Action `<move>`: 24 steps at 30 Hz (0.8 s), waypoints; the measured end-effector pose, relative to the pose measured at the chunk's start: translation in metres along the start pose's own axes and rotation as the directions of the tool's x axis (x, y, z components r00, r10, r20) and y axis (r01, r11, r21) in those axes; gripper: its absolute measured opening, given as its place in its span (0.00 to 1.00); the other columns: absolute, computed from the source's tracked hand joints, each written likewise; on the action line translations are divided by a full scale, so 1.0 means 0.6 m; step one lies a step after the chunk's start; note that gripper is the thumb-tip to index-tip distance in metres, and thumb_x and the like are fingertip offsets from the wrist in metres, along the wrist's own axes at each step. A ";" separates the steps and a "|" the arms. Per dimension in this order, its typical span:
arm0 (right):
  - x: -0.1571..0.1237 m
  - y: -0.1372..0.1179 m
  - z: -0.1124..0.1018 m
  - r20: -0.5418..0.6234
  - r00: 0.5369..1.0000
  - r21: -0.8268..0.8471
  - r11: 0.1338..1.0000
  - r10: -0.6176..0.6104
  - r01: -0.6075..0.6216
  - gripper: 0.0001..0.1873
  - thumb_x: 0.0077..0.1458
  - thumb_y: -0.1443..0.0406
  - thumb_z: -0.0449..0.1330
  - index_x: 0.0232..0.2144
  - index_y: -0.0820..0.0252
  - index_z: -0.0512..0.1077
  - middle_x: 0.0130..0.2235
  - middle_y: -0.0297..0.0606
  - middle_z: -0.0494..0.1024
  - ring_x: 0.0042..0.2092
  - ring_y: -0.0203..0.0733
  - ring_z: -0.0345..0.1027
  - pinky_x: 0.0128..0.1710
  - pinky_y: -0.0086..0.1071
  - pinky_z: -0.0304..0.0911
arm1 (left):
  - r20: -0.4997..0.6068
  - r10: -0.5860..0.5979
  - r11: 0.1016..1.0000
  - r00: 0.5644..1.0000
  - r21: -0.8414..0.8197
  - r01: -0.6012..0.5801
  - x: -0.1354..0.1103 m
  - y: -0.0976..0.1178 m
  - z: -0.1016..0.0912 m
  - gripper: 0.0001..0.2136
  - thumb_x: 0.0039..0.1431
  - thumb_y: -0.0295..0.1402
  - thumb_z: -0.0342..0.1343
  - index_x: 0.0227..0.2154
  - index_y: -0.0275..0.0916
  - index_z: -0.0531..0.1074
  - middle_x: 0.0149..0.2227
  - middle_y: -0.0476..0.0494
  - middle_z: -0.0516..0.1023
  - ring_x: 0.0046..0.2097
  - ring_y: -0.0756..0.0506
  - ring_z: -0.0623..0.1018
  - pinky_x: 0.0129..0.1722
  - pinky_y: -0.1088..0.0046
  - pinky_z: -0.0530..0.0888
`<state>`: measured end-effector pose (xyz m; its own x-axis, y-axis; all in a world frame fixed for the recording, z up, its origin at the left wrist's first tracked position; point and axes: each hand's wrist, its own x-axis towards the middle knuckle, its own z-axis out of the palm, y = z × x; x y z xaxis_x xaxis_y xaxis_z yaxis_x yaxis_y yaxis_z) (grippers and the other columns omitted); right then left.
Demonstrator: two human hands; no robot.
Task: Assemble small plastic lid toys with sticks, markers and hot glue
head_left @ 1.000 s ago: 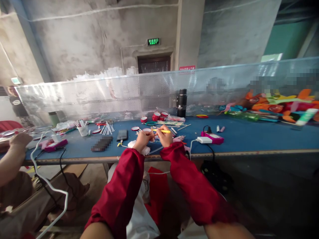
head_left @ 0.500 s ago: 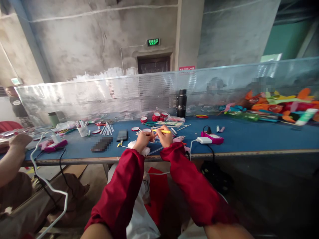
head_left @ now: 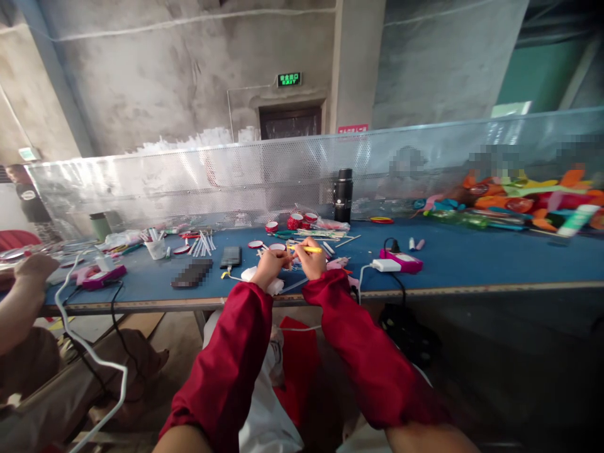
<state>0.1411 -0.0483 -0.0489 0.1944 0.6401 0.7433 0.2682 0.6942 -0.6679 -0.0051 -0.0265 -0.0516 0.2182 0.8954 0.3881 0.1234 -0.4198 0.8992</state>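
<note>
My right hand (head_left: 312, 259) grips a slim yellow pen-like tool (head_left: 312, 250), its near end pointing right and its other end toward my left fingers. Close beside it, my left hand (head_left: 272, 264) has its fingertips pinched together; whatever they hold is too small to make out. Both hands hover low over the blue table, nearly touching. Behind them lie red-rimmed round lids (head_left: 255, 245) and thin pale sticks (head_left: 321, 234). A crumpled white item (head_left: 249, 274) is partly hidden by my left wrist, and pink pieces (head_left: 337, 263) lie right of my right hand.
Left of my hands are a phone (head_left: 231, 257), a dark flat pixelated object (head_left: 191, 274) and a cup of white sticks (head_left: 156, 247). A black flask (head_left: 343, 196) stands behind. Rightward is a magenta power strip (head_left: 408, 262) with cables. A co-worker's arm (head_left: 28, 289) reaches in at left.
Almost nothing differs. My hands and the yellow tool keep the same place, and the whole view has shifted very slightly.
</note>
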 end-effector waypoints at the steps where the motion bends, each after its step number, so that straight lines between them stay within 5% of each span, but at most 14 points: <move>1: 0.000 -0.001 0.000 -0.004 1.000 0.005 1.000 0.004 -0.004 0.12 0.56 0.55 0.58 0.25 0.53 0.66 0.23 0.32 0.76 0.25 0.40 0.69 0.28 0.31 0.62 | -0.001 0.002 1.000 1.000 0.001 -0.002 0.000 0.000 0.000 0.20 0.46 0.49 0.68 0.17 0.36 0.73 0.19 0.48 0.73 0.24 0.51 0.69 0.28 0.74 0.63; 24: 0.000 0.001 0.000 -0.005 1.000 0.002 1.000 0.012 -0.012 0.12 0.56 0.55 0.58 0.25 0.53 0.66 0.23 0.31 0.76 0.26 0.40 0.70 0.29 0.31 0.63 | -0.001 0.014 1.000 1.000 0.007 -0.014 0.002 -0.003 0.000 0.20 0.46 0.47 0.68 0.17 0.35 0.73 0.19 0.48 0.73 0.24 0.51 0.69 0.28 0.74 0.65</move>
<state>0.1412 -0.0477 -0.0496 0.2019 0.6466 0.7356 0.2644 0.6872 -0.6767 -0.0053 -0.0248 -0.0528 0.2191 0.8895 0.4010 0.1272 -0.4335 0.8921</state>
